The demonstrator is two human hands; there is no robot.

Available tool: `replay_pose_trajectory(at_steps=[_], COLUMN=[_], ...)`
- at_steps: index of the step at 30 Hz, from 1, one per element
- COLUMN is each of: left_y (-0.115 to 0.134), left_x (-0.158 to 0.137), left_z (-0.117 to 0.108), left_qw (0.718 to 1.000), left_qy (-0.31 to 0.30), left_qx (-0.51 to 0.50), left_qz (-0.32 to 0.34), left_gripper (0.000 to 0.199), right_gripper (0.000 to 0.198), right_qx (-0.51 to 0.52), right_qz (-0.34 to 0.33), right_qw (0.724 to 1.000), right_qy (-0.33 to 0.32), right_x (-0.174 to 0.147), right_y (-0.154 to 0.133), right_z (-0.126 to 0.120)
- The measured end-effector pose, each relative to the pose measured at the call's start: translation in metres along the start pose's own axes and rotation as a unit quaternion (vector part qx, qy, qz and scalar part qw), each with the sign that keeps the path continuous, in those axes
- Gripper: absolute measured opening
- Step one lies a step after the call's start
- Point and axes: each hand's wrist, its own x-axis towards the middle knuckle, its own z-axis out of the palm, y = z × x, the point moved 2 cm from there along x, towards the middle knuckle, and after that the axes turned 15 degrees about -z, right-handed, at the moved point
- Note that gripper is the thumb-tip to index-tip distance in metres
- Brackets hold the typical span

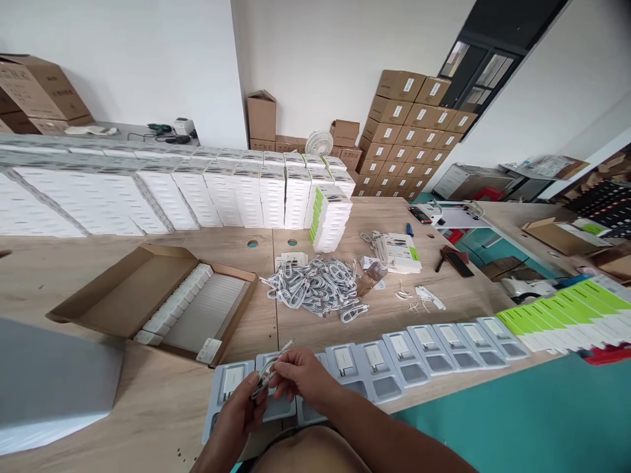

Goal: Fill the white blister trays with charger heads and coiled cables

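Both hands, left hand (241, 408) and right hand (300, 376), pinch a coiled cable (270, 373) (above trays (394, 358)).

— Where do we look from?
— From our own head, forward and steeply down over the tabletop (148, 407), the one view we have.
— How near are we?
— Close: our left hand (241, 410) and right hand (303, 376) sit at the bottom edge. The wide lens bends the far stacks of white boxes (148, 190) and the wall of brown cartons (409, 125) beyond.
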Motion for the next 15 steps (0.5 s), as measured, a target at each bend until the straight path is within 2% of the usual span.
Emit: replay_pose_trajectory(at_steps=[3, 5, 7, 9, 12, 13, 15], left_y=[0.003, 0.004, 0.005, 0.009, 0.018, 0.022, 0.029], left_x=[-0.003, -0.005, -0.008, -0.011, -0.018, -0.020, -0.026], left_z=[0.000, 0.001, 0.003, 0.004, 0.006, 0.007, 0.009], left_qw=[1.000, 1.000, 0.999, 0.997, 0.991, 0.989, 0.980], left_qy=[-0.003, 0.001, 0.011, 0.027, 0.058, 0.067, 0.088], left_qx=[0.007, 0.016, 0.029, 0.048, 0.082, 0.093, 0.129], left_qz=[0.012, 0.022, 0.034, 0.050, 0.085, 0.098, 0.126], left_gripper=[0.037, 0.037, 0.037, 0.039, 0.045, 0.046, 0.048], right_gripper=[0.046, 0.039, 0.027, 0.014, 0.013, 0.015, 0.018], right_qx=[-0.018, -0.047, -0.120, -0.265, -0.452, -0.466, -0.458], right_qz=[-0.002, -0.017, -0.065, -0.149, -0.245, -0.258, -0.284], right_qw=[1.000, 0.999, 0.990, 0.952, 0.858, 0.846, 0.841], right_qy=[-0.004, 0.005, 0.022, 0.033, 0.018, 0.019, 0.048], right_x=[-0.001, -0.002, -0.003, -0.005, -0.011, -0.013, -0.017], right_y=[0.000, -0.001, -0.004, -0.011, -0.025, -0.030, -0.042], right_z=[0.000, 0.000, -0.001, -0.002, -0.003, -0.004, -0.007])
